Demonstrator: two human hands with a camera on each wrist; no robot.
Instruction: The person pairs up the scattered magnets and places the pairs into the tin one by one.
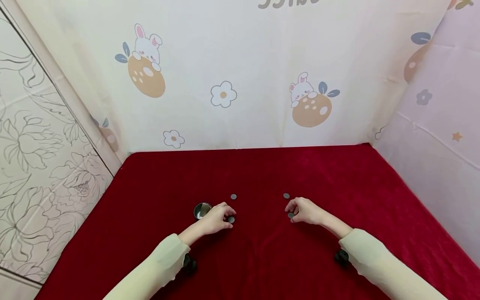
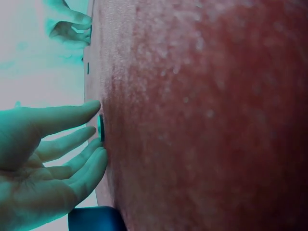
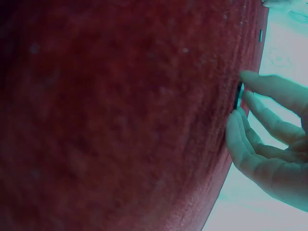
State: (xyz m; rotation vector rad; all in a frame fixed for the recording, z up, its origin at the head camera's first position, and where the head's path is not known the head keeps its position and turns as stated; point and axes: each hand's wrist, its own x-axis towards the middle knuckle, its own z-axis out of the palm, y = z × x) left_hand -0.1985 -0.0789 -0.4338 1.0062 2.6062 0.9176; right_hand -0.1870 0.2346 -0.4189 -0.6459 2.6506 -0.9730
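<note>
On the red cloth (image 1: 258,175) lie several small, flat grey discs that look like coins. My left hand (image 1: 216,218) reaches down around one grey disc (image 1: 231,219), thumb on one side and fingers on the other. In the left wrist view a small gap shows between the thumb tip and this disc (image 2: 101,128). My right hand (image 1: 306,211) is bent over another grey disc (image 1: 291,215). The right wrist view has thumb and fingertips right at opposite edges of that disc (image 3: 238,95), which lies against the cloth.
Just beyond the left hand stands a small round dark-rimmed container (image 1: 199,211), partly hidden by it. Farther back are a loose disc (image 1: 233,196) on the left and a second loose disc (image 1: 286,195) on the right. A printed curtain (image 1: 247,121) hangs behind the table.
</note>
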